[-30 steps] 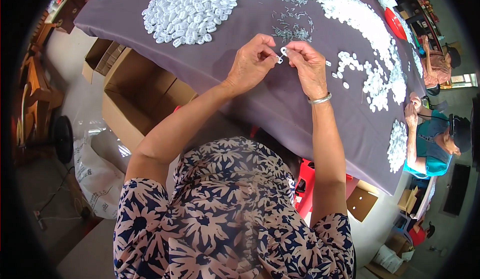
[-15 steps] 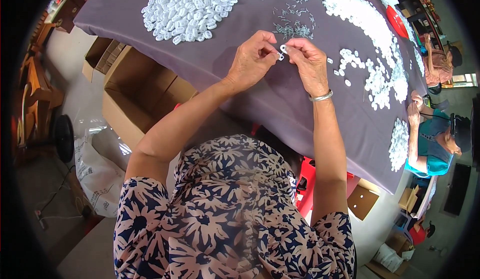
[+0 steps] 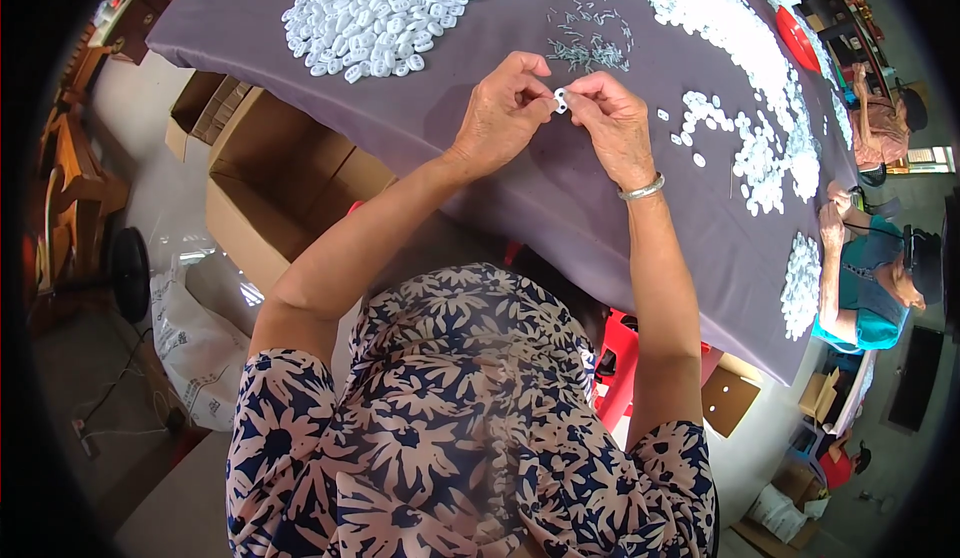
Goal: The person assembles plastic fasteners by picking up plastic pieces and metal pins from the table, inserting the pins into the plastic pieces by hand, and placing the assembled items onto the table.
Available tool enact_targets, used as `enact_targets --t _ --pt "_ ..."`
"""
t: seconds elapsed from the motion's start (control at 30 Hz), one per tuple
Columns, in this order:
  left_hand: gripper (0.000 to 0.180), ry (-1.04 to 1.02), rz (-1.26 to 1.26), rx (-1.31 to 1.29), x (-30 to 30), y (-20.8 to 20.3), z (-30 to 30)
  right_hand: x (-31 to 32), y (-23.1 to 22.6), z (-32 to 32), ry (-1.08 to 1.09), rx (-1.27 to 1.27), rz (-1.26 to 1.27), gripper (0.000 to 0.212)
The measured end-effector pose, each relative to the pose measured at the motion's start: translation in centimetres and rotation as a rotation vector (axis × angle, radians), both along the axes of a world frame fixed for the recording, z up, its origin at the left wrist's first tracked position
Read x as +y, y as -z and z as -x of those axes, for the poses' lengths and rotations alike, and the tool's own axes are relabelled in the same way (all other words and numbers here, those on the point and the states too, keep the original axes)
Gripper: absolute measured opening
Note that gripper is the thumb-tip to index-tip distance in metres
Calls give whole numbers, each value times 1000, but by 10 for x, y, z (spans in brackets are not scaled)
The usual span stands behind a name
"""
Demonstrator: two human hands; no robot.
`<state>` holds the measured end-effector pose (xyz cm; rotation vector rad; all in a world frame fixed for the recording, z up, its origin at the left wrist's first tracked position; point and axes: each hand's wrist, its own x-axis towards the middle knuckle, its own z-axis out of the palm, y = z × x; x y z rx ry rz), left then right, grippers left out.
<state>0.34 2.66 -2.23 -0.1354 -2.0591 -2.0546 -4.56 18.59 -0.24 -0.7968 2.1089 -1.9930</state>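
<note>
- Pinching a small white plastic piece between them, the left hand and right hand meet above the counter; both have fingertips closed on it.
- Near edge of the purple-clothed counter curves just below the wrists; bare cloth lies around the hands.
- Far left sits a heap of white pieces; thin metal pins scatter just beyond the hands.
- Left, on the floor, an open cardboard box shows bare card inside.
- Right, another person sits at the counter.
</note>
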Motion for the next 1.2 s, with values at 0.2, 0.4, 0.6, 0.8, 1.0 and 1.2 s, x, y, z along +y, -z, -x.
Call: enact_targets --t 0.2,0.4,0.6,0.8,1.0,1.2 --pt "8 26 -18 -22 0 -4 -1 3 0 -2 -11 -15 -22 5" --pt "7 64 -55 -49 -2 0 0 -1 -8 -11 67 250 -213 19" --pt "19 111 -44 -31 -5 -1 3 0 -11 -12 142 479 -296 25" --pt "20 189 -74 -51 -9 -4 3 -1 -10 -12 157 586 -347 25" --pt "23 209 -94 -122 -12 -12 -3 -2 -11 -19 189 656 -357 25" --pt "22 199 -30 -31 -11 -4 -2 -4 -9 -21 171 704 -332 26"
